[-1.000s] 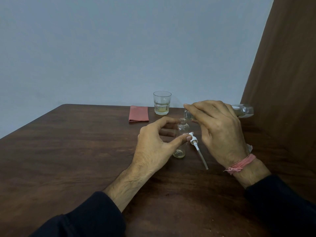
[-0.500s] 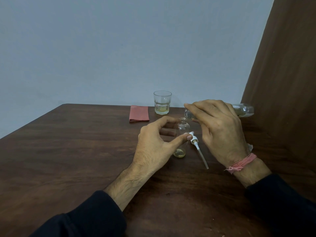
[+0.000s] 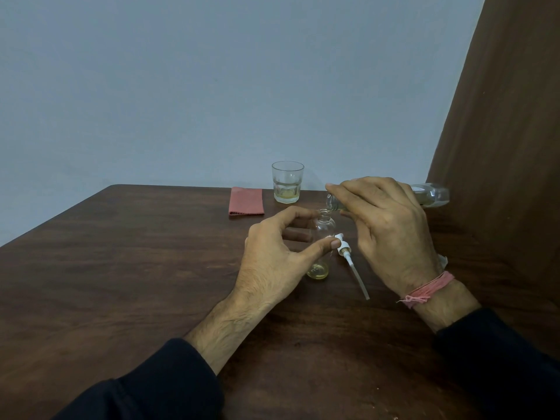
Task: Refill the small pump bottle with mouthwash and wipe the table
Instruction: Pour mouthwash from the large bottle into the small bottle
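A small clear pump bottle (image 3: 321, 237) stands upright on the dark wooden table (image 3: 127, 268), its neck uncapped and a little yellowish liquid at its bottom. My left hand (image 3: 278, 256) holds it between thumb and fingers. My right hand (image 3: 391, 231) grips a larger clear mouthwash bottle (image 3: 430, 194), tipped on its side with its mouth just above the small bottle's neck. The white pump head with its dip tube (image 3: 351, 262) lies on the table right of the small bottle.
A folded red cloth (image 3: 246, 200) lies at the table's far side. Next to it stands a glass tumbler (image 3: 287, 181) with a little yellowish liquid. A brown panel (image 3: 503, 147) rises along the table's right side. A small white object (image 3: 443, 261) peeks out behind my right wrist.
Both hands have stayed nearly still. The yellowish liquid at the bottom of the small bottle looks slightly deeper than a second ago.
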`<state>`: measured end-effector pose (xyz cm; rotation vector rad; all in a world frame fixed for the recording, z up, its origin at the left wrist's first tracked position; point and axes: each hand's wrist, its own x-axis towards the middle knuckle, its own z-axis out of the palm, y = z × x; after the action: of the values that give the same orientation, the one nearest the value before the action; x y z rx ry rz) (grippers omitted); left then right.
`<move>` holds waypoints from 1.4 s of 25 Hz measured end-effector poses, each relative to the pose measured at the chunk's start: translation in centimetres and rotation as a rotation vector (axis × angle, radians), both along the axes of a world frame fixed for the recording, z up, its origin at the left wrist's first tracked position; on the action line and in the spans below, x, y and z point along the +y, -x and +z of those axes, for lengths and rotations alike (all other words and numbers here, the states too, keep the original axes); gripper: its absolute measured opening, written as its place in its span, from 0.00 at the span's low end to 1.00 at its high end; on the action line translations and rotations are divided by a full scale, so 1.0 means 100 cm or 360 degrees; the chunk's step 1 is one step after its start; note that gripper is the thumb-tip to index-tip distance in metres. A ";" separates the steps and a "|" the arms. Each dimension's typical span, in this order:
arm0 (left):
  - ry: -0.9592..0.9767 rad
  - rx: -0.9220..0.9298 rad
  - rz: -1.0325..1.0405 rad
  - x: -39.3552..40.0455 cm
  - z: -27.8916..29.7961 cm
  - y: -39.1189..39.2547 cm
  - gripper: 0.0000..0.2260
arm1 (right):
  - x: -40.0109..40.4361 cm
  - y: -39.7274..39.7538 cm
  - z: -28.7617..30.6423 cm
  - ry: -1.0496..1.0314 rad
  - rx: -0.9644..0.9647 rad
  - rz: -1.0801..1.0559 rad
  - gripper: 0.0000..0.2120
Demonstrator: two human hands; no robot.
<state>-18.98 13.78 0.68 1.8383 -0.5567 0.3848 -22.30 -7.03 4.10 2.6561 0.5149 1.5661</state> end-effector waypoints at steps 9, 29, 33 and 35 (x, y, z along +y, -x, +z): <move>-0.0024 0.0013 0.0002 0.000 0.002 0.002 0.23 | 0.001 0.002 0.001 -0.0002 0.0011 -0.0004 0.32; 0.0000 0.0017 -0.0014 0.000 0.001 0.001 0.23 | 0.001 0.001 0.000 0.0009 -0.0002 -0.0003 0.33; -0.0013 0.0029 -0.0014 0.000 0.001 0.000 0.23 | 0.000 0.001 0.001 0.0009 0.0000 0.0005 0.32; -0.0020 0.0026 -0.0011 0.000 0.001 0.000 0.23 | 0.001 0.001 0.001 0.0007 0.0003 0.0002 0.32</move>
<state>-19.01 13.79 0.80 1.8493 -0.5551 0.3624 -22.43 -6.97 4.20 2.6549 0.5194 1.5605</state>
